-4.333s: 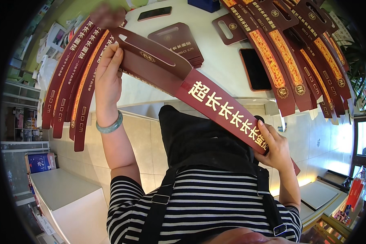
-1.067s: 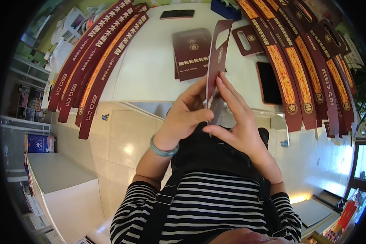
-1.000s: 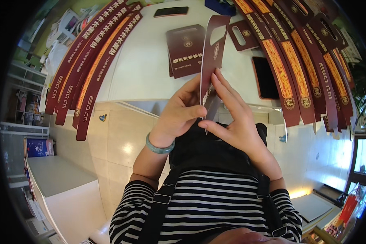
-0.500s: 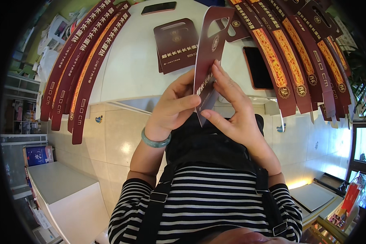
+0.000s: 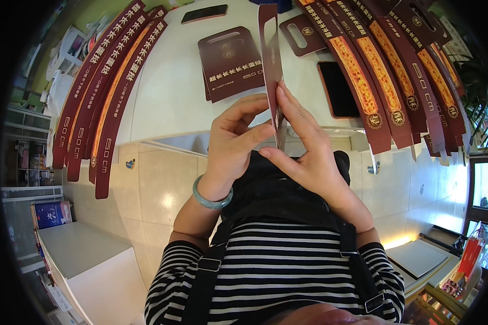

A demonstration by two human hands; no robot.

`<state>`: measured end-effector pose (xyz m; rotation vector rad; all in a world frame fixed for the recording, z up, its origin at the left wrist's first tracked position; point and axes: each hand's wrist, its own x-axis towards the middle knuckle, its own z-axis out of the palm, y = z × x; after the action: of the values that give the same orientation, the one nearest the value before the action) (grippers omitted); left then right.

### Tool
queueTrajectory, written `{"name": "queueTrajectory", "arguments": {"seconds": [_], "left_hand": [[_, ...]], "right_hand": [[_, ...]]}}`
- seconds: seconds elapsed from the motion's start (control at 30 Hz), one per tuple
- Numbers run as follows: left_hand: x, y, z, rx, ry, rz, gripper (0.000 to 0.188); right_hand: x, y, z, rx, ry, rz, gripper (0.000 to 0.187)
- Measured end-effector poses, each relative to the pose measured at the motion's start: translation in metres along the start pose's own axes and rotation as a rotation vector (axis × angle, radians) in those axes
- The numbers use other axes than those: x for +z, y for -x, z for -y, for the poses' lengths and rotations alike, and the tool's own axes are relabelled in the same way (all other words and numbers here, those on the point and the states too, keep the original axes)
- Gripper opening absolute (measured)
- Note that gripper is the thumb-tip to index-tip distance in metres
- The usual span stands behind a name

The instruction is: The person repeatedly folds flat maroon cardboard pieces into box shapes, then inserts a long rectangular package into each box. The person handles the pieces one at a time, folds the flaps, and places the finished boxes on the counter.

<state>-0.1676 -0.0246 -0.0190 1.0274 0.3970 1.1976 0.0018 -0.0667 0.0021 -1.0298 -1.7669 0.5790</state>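
Observation:
Between my two hands stands a maroon cardboard carrier piece (image 5: 269,49) with a handle cut-out near its top, seen nearly edge-on. My left hand (image 5: 234,135), with a green bangle at the wrist, has its fingers and thumb closed at the card's left side. On the other side my right hand (image 5: 306,141) presses its fingertips along the card, thumb pointing to its lower edge. Just beyond lies a stack of similar maroon cards (image 5: 232,62) with handle slots on the white table (image 5: 165,76). Another such card (image 5: 305,35) lies to its right.
Long maroon printed cartons hang over the table's edge, one group on the left (image 5: 119,103) and another on the right (image 5: 358,81). A phone (image 5: 204,14) lies at the far side, a second black phone (image 5: 337,89) at right. A white cabinet (image 5: 92,260) stands lower left.
The held card has turned from a slanted view to almost edge-on. Both hands stay on it, with slight finger shifts. The whole view has moved a little.

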Motion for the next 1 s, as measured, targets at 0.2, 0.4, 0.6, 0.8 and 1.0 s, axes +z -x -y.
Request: {"name": "queueTrajectory", "arguments": {"seconds": [0.2,0.4,0.6,0.8,1.0], "left_hand": [[0.004,0.000,-0.004,0.078,-0.284,-0.038,0.037],[0.019,0.002,-0.014,0.476,-1.222,0.009,0.035],[0.034,0.010,0.003,0.679,-1.329,0.050,0.042],[-0.014,-0.007,-0.010,0.592,-1.020,-0.284,0.067],[-0.028,0.008,0.004,0.086,-0.309,0.219,0.096]], "right_hand": [[0.001,0.000,-0.005,0.023,-0.059,-0.026,0.082],[0.009,0.003,-0.012,-0.083,0.191,-0.073,0.070],[0.001,0.002,-0.013,0.140,-0.005,-0.133,0.050],[-0.021,0.020,-0.013,0.154,-0.315,-0.061,0.029],[-0.029,0.015,-0.019,0.127,-0.306,0.077,0.041]]}}
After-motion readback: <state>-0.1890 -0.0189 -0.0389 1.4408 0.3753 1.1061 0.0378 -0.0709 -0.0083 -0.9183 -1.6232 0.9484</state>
